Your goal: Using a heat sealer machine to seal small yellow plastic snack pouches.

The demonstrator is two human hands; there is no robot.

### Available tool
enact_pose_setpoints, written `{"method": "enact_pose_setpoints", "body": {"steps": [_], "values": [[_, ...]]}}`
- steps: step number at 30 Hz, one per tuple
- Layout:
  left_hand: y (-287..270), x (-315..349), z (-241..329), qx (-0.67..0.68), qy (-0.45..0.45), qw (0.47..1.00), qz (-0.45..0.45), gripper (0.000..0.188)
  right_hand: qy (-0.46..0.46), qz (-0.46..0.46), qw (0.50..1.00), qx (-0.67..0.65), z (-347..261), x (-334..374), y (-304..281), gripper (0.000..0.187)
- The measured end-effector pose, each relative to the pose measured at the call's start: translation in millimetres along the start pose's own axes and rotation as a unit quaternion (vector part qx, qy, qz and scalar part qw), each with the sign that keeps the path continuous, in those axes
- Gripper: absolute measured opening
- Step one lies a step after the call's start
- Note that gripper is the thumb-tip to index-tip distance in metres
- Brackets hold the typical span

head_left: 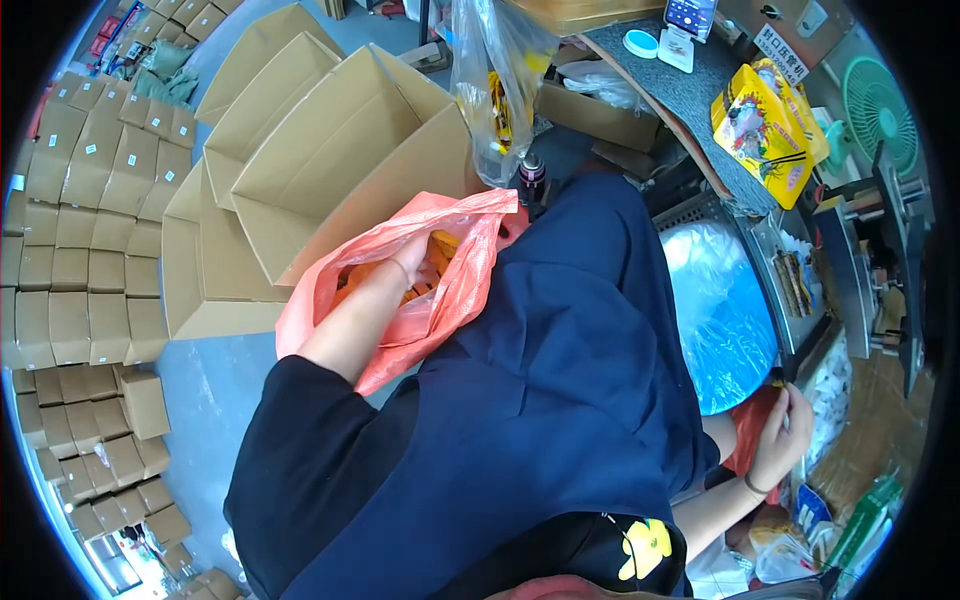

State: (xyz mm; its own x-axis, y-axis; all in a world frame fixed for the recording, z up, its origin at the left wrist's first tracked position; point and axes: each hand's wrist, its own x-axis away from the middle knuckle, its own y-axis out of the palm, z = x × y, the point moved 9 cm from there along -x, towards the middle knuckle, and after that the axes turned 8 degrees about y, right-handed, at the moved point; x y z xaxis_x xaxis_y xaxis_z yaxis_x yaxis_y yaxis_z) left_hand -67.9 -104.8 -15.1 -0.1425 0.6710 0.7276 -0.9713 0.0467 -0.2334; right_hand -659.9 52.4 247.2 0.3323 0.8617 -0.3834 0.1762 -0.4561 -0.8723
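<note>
My left hand [408,258] reaches into a pink-red plastic bag [455,292] on my left side. Orange-yellow packets [440,250] lie in the bag around the hand. Its fingers are mostly hidden among them, so their grip does not show. Low at the right, my right hand [788,438] is held with its fingers closed together beside another red plastic bag [750,425]. A tiny yellowish bit shows at its fingertips, too small to name. Next to that hand stands a round blue tub [725,350] covered with clear plastic.
Open cardboard boxes [330,160] stand nested at the left, before stacked cartons [90,220]. A clear bag [490,90] hangs ahead. On the grey-topped table [650,60] are yellow pouches [765,130], a phone [690,15] and a green fan [880,105]. Metal machine parts [860,270] stick out at right.
</note>
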Motion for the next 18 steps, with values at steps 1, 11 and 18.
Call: {"method": "enact_pose_setpoints", "body": {"steps": [1, 11, 18], "values": [[12, -23, 6, 0.012, 0.005, 1.0, 0.001, 0.076, -0.026, 0.0, 0.999, -0.019, -14, -2, 4, 0.011], [-32, -82, -64, 0.052, 0.029, 0.998, -0.015, 0.081, 0.017, -0.089, 0.995, -0.049, -24, 38, 39, 0.012], [-44, -62, -56, 0.09, 0.101, 0.989, 0.064, 0.053, -0.015, -0.102, 0.993, -0.051, -41, 37, 49, 0.008]]}}
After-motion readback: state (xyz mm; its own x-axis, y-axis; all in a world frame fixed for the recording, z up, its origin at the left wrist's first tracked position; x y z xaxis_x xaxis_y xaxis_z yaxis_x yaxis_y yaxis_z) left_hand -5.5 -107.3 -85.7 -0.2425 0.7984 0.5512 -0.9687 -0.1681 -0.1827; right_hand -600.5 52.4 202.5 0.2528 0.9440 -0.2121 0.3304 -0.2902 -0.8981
